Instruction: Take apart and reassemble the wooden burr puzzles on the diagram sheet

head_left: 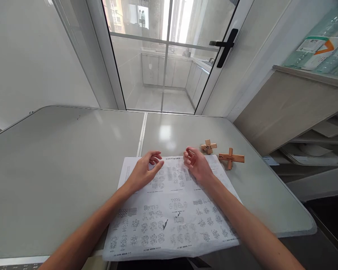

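A large white instruction sheet (165,206) lies on the table, printed with rows of small line diagrams, and its near edge hangs over the table's front. Over the sheet's upper left part is my left hand (146,165), fingers loosely curled and apart, holding nothing. My right hand (197,163) is over the upper right part, its fingers bent and no object visible in them. Just beyond my right hand sits a small wooden cross-shaped puzzle (208,146). A larger wooden cross puzzle (231,158) lies to its right, by the sheet's corner.
The pale table (73,180) has a seam running away from me and a rounded right corner. Behind it stands a glass door (166,67) with a black handle (227,47). At right, a shelf unit (293,101) carries plastic bottles (318,50). A keyboard edge (19,266) shows at lower left.
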`<state>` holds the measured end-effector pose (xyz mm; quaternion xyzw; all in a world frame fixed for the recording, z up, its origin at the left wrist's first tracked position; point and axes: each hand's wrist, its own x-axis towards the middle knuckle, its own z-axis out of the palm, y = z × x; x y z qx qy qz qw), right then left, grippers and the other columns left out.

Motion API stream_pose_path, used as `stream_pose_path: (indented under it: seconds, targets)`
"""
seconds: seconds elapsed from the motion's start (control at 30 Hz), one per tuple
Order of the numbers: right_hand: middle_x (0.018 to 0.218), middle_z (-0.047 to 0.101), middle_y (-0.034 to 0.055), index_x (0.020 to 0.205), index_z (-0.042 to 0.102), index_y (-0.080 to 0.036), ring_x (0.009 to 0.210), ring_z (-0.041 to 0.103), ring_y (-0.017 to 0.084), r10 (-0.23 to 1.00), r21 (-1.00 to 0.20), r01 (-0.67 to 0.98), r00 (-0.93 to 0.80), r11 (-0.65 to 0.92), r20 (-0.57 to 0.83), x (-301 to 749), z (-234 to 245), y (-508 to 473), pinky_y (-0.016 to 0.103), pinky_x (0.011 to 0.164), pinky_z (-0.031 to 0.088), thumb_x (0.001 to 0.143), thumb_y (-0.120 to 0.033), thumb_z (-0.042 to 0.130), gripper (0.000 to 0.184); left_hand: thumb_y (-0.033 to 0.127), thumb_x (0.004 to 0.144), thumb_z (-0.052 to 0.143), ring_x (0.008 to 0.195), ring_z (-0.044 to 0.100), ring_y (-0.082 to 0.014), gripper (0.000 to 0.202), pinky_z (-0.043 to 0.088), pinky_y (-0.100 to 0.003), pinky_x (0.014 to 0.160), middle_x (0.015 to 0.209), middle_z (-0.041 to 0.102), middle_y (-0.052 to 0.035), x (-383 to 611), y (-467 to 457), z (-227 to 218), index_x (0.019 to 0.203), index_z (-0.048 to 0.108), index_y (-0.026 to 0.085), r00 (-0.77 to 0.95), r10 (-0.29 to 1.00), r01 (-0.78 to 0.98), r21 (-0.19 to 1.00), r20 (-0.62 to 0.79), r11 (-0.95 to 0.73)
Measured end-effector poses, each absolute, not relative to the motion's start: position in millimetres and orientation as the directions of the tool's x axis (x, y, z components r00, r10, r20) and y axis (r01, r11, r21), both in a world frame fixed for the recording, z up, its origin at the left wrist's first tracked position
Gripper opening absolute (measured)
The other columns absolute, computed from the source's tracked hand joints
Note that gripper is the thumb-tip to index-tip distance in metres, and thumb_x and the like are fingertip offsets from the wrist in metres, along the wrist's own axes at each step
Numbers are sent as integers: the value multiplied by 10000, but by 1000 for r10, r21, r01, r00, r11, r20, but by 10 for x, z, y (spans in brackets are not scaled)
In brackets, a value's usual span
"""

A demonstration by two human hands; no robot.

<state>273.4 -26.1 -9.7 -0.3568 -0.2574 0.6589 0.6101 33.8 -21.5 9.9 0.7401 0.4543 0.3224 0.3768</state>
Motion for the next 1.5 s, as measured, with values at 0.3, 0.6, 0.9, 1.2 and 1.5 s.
stream_pose_path:
  seconds: [0.3,0.6,0.9,1.2,1.5]
  targets:
    - [737,566,-40,825,602,-213,556,470,86,994,-935,-341,-80,-95,-72,2622,-82,-335,227,480,377,828,-475,836,351,490,1001,570,1015,694,-236,376,544,-355,771,1165,741,-74,347,-217,125,1266,622,228,399,910,437,850,108,-293]
    - [736,574,-36,810,613,-218,575,481,95,993,-940,-323,-83,-108,-86,2627,-44,-354,242,507,382,837,-468,828,331,475,1000,571,1013,698,-225,359,533,-333,758,1142,743,-54,345,-218,126,1261,625,234,400,912,442,853,90,-278]
    - [732,571,-39,809,611,-216,572,480,95,993,-936,-334,-77,-111,-90,2624,-50,-340,245,502,376,814,-472,840,343,467,1004,572,1014,700,-224,352,537,-340,782,1136,746,-47,344,-200,100,1264,628,238,399,912,443,850,99,-286]
    - [739,574,-38,814,609,-219,571,482,94,993,-936,-334,-80,-113,-91,2625,-49,-343,246,504,376,821,-470,839,340,480,1005,576,1015,697,-219,347,538,-332,770,1132,743,-42,341,-214,112,1248,641,241,394,915,443,853,91,-276]
    - [729,571,-39,807,616,-224,570,476,100,992,-938,-325,-80,-121,-100,2623,-20,-355,257,509,378,803,-492,850,356,511,1004,564,1025,700,-226,364,562,-357,849,1137,744,-46,345,-221,137,1238,654,247,393,915,448,851,89,-275]
